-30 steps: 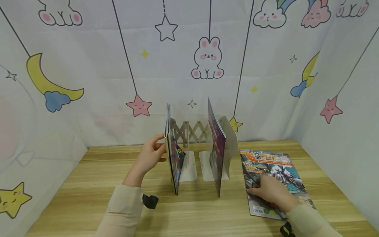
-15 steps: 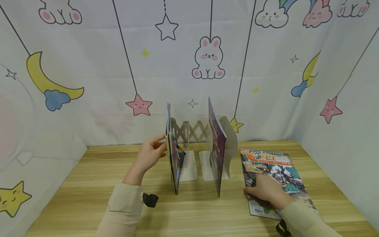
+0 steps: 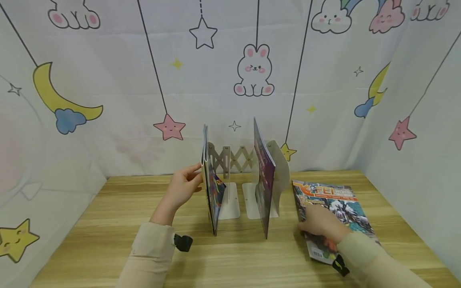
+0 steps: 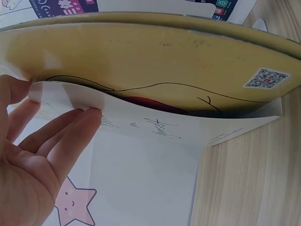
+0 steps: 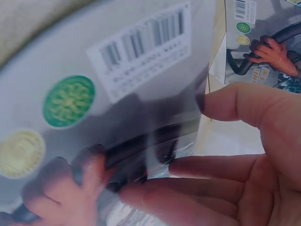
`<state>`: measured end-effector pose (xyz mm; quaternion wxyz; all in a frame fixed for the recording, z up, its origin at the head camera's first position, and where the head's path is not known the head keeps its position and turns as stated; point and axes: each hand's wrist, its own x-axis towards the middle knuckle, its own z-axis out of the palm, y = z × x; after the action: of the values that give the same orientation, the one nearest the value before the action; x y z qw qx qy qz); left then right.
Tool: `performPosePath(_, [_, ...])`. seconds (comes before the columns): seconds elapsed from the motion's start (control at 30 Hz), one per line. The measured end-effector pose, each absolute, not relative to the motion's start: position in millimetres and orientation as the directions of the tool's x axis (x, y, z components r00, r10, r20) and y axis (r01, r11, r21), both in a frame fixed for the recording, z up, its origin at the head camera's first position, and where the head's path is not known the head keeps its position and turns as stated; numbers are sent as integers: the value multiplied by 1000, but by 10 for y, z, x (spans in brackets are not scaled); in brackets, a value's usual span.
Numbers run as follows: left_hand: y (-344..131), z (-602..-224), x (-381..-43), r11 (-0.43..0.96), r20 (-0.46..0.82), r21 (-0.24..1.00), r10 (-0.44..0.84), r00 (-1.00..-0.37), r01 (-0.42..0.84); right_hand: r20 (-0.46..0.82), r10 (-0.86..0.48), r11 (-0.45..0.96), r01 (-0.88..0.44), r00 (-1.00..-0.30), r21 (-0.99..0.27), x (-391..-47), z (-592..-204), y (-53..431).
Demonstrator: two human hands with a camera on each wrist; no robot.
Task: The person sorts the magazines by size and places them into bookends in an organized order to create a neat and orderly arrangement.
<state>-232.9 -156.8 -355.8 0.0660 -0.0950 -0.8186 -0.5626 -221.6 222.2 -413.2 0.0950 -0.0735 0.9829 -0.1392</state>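
My left hand (image 3: 181,188) holds the left edge of a white bookend plate (image 4: 160,129), which bears handwriting-style lettering. Beside that plate, a yellow-covered book (image 4: 155,52) with a QR code stands among thin books. In the head view, the books hide my left fingertips. At the right, my right hand (image 3: 323,224) grips a magazine (image 3: 351,216) by its left edge, with orange title lettering and a dark picture cover. Seen from the right wrist, the thumb sits at the cover's edge and the fingers (image 5: 211,165) overlap the cover, near a barcode.
An expanding bookend frame (image 3: 239,160) with criss-cross bars stands at the middle back. Against its right side leans an upright purple magazine (image 3: 264,176). A second cover (image 5: 263,42) with matching barcode and badges shows beyond my right hand. Behind the wooden table (image 3: 245,264) hangs a cartoon-printed curtain (image 3: 137,52).
My right hand has shifted left and slightly upward across the magazine, and the magazine's left edge has come up and tilted. The left hand stays where it was.
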Motion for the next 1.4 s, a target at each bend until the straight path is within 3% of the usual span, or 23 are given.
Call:
performPosePath(0.2, [-1560,-3539,-2334,352,174,916,85,-981,192,-190,-235,931,-164,-953,-326,-2310,-4068,2211])
performPosePath(0.47, [-1565,-3527,-2324,353,166,918,79,-983,183,-365,-192,927,-47,-911,-371,-2411,-3912,2202])
performPosePath(0.8, [-1594,-3518,-2304,357,153,918,83,-985,173,-342,-164,940,-41,-925,-340,-2437,-3892,2199])
performPosePath(1.07, [-1577,-3513,-2298,370,153,912,90,-984,176,-275,-130,896,6,-953,-445,-2416,-3935,2359])
performPosePath(1.4, [-1580,-3521,-2293,372,149,913,79,-986,168,-248,-131,929,-32,-960,-368,-2451,-4005,2458])
